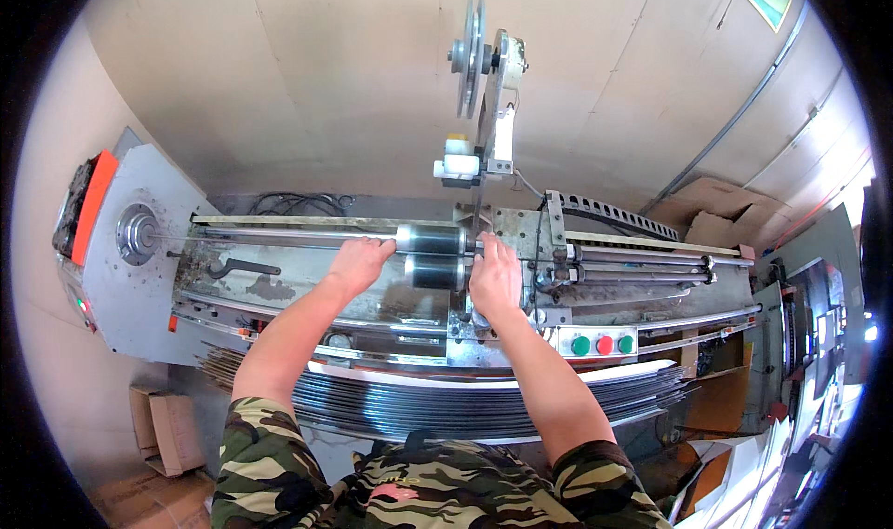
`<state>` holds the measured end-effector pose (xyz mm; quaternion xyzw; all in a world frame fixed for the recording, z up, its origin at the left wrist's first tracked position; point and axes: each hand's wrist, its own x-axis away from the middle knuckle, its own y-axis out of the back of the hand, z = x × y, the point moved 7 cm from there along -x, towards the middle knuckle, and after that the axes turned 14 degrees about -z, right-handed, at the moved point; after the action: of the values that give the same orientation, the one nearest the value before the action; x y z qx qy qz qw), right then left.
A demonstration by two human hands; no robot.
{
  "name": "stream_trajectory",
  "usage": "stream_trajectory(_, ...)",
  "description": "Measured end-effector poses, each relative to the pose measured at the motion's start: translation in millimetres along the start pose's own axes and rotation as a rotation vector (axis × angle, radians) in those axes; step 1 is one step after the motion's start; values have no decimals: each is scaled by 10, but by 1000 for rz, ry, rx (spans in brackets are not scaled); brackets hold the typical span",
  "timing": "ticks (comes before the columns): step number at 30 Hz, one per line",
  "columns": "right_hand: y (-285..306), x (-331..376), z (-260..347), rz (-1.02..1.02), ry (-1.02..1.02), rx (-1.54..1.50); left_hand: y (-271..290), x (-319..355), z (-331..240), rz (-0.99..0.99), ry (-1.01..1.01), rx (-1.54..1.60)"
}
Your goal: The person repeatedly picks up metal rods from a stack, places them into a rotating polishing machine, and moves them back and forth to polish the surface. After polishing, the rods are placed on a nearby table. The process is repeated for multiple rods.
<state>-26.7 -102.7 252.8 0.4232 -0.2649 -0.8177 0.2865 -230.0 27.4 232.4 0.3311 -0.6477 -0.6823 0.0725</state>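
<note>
A long machine bed stretches left to right before me. My left hand (361, 263) is closed around a thin metal rod (223, 241), right beside the silver end of a dark cylinder (433, 240). The rod runs left toward a round chuck (138, 234). Just below sits a second dark cylinder (434, 272). My right hand (496, 276) is closed at the carriage (519, 228), right of the cylinders; its fingers curl over and hide what they grip. Above it, a narrow strip leads up to a wheel (472, 59) on an upright arm.
A hook spanner (244, 267) lies on the bed, left. Green and red push buttons (605, 345) sit at the carriage's front right. A stack of long thin rods (446, 403) spans the space before me. Cardboard boxes (172, 431) stand lower left. A cable chain (619, 217) runs behind.
</note>
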Motion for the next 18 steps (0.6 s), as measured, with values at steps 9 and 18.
stream_trajectory(9,140,-39,-111,28,-33,46,-114,-100,-150,-10,-35,21)
stream_trajectory(18,68,-9,-207,37,-57,81,-193,-76,-135,-30,-6,34)
